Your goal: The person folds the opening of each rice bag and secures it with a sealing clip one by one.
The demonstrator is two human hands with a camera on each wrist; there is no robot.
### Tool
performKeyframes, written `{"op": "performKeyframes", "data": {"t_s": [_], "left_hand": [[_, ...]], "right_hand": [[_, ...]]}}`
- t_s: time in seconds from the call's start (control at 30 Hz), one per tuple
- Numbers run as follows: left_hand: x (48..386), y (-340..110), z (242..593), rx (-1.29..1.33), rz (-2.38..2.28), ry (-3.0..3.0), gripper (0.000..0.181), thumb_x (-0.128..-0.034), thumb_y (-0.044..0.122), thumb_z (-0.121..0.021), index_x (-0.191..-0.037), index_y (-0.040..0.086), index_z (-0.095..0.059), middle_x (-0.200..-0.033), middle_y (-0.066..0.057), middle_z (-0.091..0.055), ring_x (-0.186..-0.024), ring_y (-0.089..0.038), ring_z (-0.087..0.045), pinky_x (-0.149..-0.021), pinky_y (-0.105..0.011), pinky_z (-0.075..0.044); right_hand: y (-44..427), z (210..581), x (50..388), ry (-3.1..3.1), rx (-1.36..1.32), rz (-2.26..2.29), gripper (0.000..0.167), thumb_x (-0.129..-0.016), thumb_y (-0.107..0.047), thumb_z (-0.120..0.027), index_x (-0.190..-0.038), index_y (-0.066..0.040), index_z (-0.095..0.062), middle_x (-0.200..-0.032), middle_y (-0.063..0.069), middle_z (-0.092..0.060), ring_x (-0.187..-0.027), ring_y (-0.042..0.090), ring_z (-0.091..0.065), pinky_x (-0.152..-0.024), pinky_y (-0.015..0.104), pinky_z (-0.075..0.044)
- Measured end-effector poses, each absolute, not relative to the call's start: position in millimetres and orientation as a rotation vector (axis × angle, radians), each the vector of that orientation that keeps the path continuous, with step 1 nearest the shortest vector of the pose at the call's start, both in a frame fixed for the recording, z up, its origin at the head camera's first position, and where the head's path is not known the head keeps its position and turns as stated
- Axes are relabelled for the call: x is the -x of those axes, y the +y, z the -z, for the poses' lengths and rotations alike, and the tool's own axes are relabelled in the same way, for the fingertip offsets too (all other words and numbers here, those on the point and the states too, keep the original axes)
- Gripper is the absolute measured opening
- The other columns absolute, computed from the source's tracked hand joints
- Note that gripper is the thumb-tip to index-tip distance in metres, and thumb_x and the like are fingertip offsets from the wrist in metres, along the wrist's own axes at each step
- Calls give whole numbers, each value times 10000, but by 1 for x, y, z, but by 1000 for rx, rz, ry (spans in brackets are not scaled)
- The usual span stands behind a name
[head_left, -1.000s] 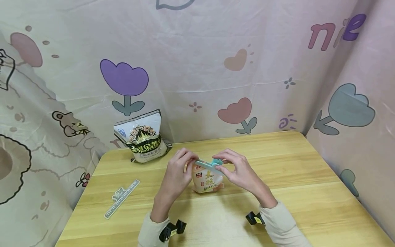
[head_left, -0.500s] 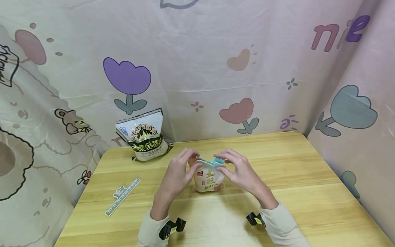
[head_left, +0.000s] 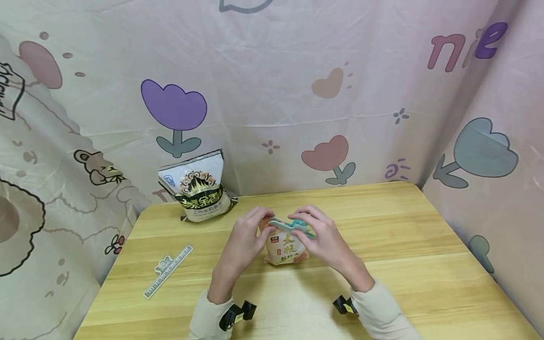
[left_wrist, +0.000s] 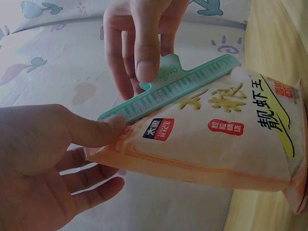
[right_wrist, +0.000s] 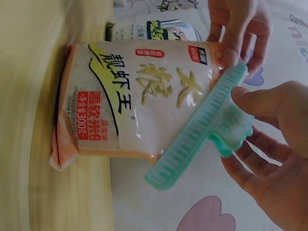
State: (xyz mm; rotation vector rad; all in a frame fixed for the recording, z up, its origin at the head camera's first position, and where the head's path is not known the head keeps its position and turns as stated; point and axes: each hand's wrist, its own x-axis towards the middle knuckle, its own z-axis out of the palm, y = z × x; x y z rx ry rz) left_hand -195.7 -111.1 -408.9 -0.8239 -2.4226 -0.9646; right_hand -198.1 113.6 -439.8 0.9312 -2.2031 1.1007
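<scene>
A small bag of rice (head_left: 284, 248) stands upright on the table, with a turquoise bag clip (left_wrist: 168, 89) lying across its top edge. My left hand (head_left: 246, 236) pinches the bag's upper left corner at the clip's end; its thumb (left_wrist: 108, 127) lies in front and the other fingers are behind. My right hand (head_left: 325, 233) is curled about the clip's raised handle (right_wrist: 233, 125). The right thumb (right_wrist: 250, 98) lies at one side of the handle and the fingers are at the far side. How firmly they press is not visible.
A larger bag of rice (head_left: 197, 189) stands at the back left by the patterned curtain (head_left: 263, 85). A pale clip with piano-key markings (head_left: 167, 271) lies on the left of the wooden table (head_left: 403, 264). Wrist cameras (head_left: 238, 315) are worn on both sleeves.
My right hand has shifted left along the clip, and more of the clip's right end now shows beyond the thumb. The left thumb has come round to the front of the bag corner.
</scene>
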Motion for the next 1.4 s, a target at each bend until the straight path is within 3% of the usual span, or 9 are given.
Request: {"op": "performKeyframes", "data": {"t_s": [0.27,0.53,1.1,1.4], "left_hand": [[196,-109,410,836,965,-2384,245,-814,-72,-818,-990,51,-699,-941,-15,-683,-850,-150,-678,-762,-245,-590],[198,-104,412,839,963,-2361,211,-819,-83,-803,-951,51,-708,-925,-23,-667,-846,-145,-676,-750,-194,-581],[213,-88,422,839,890,-2291,196,-833,-62,-802,-980,41,-724,-936,-35,-661,-855,-154,-630,-773,-224,-578],[227,-66,421,874,748,-2266,166,-872,-38,-784,-992,50,-712,-952,-34,-647,-879,-170,-614,-745,-258,-578]], "right_hand": [[99,441,199,-2197,-962,-1113,295,-859,-47,-830,-1134,-33,-724,-1111,29,-691,-1031,177,-653,-850,296,-595],[96,444,197,-2200,-920,-1106,249,-868,33,-793,-1097,-40,-725,-1056,21,-710,-942,155,-698,-787,289,-612],[109,437,205,-2290,-874,-902,219,-867,-19,-804,-1071,-34,-725,-1006,36,-711,-875,147,-683,-752,262,-602],[123,428,213,-2277,-833,-573,244,-825,-47,-841,-1031,-37,-711,-976,54,-711,-922,222,-678,-841,398,-575]]}}
